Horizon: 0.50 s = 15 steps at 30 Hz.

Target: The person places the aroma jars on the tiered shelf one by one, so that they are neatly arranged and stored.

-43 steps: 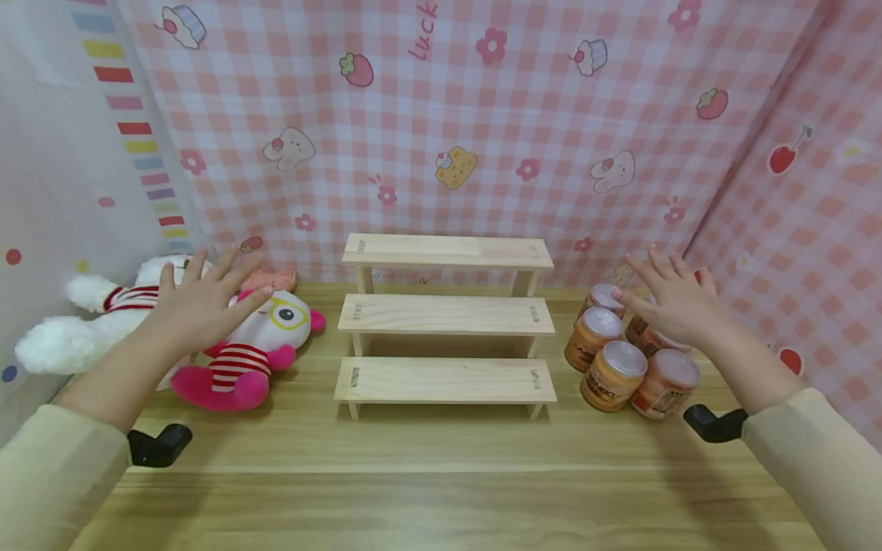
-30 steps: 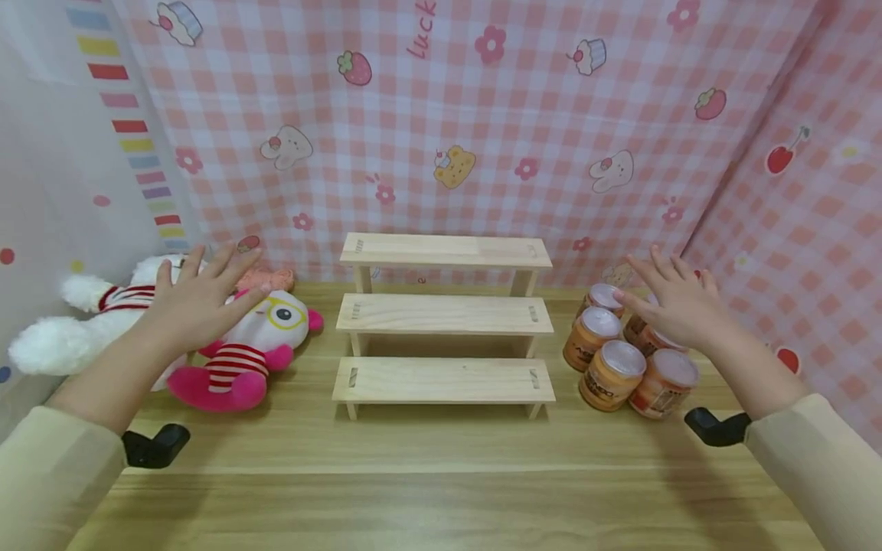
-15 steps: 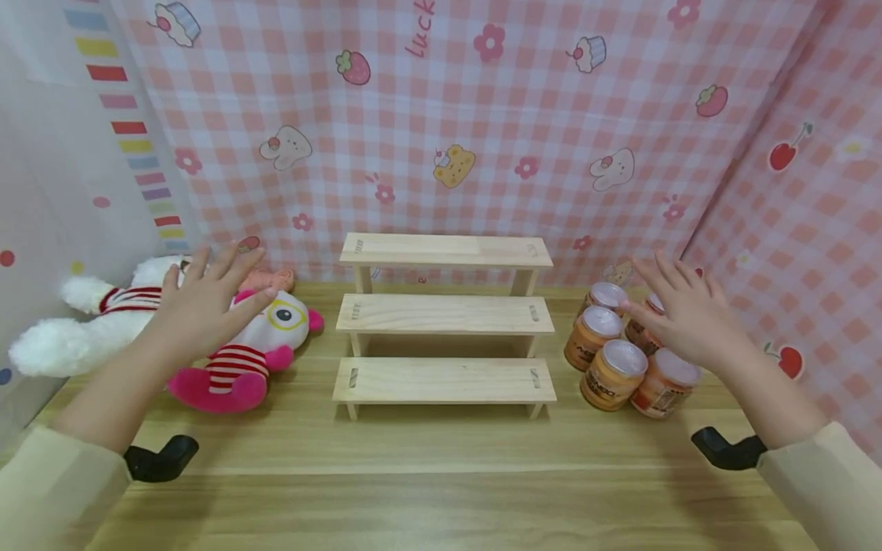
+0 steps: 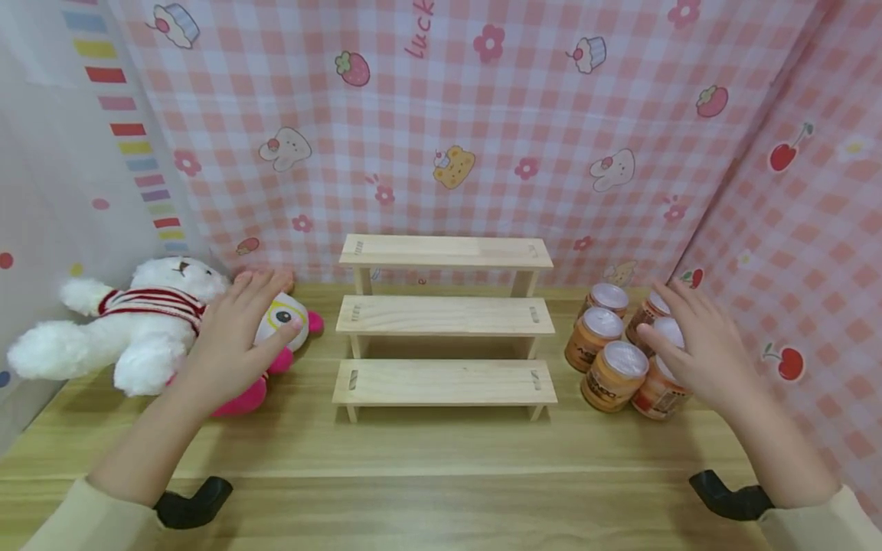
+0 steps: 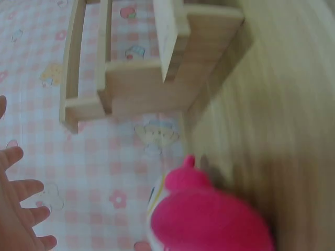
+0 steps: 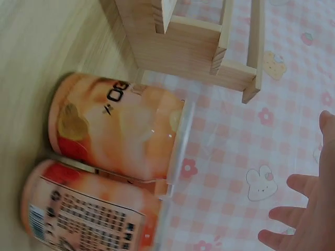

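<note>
My left hand [image 4: 230, 337] hovers with spread fingers over the pink plush toy [image 4: 246, 399], covering much of its striped body. Beside it lies a white teddy bear [image 4: 155, 310] in a red-striped top. Over on the right, my right hand [image 4: 706, 348] hangs above a group of several orange food cans [image 4: 615, 376] with clear lids, its fingers stretched out and holding nothing. The right wrist view shows two cans, the nearer one [image 6: 120, 130] bearing dark lettering. Between the hands stands a three-step wooden rack [image 4: 444, 314] with bare shelves.
The wooden tabletop [image 4: 441, 497] runs in front of the rack. A pink checked cloth [image 4: 441, 99] hangs behind, and another covers the right side. A salmon-coloured item [image 4: 289, 285] partly shows behind the left hand. Each wrist carries a black mount [image 4: 196, 505].
Both hands have drawn back toward the body, the left one also shifting right so more of the white bear shows. The toys, cans and rack stay in place.
</note>
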Motion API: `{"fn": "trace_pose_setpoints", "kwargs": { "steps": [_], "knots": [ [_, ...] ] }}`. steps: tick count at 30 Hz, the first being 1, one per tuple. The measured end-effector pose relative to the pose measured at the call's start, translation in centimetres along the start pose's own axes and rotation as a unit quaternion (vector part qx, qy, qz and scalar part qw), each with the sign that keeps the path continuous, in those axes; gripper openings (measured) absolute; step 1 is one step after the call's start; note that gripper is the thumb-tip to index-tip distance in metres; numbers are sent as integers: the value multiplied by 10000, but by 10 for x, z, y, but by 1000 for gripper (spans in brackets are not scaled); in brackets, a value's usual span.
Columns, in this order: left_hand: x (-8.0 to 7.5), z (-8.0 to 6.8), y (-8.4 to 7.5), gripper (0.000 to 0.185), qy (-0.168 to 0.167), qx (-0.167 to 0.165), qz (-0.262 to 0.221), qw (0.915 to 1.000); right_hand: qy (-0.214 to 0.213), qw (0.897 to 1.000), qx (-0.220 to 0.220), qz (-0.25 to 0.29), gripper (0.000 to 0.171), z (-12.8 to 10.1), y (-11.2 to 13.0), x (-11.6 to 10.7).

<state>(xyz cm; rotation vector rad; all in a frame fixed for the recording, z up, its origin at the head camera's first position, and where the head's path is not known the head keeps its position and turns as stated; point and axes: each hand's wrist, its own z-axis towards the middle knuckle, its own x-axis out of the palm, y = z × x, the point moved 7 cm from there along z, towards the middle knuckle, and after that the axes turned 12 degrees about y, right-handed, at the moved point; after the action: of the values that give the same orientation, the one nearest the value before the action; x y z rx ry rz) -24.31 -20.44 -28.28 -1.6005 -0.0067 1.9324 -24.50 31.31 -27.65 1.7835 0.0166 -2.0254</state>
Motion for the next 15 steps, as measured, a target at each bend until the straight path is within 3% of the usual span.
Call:
{"fn": "trace_pose_setpoints", "kwargs": {
  "steps": [5,15],
  "knots": [
    [16,-6,-9,58,-393,373,-263,9982,-455,9981,-34,426,65,-15,-5,3],
    [50,-16,-9,57,-566,232,-1079,9923,-1287,9803,133,1490,62,-43,-20,14]
  ]
}}
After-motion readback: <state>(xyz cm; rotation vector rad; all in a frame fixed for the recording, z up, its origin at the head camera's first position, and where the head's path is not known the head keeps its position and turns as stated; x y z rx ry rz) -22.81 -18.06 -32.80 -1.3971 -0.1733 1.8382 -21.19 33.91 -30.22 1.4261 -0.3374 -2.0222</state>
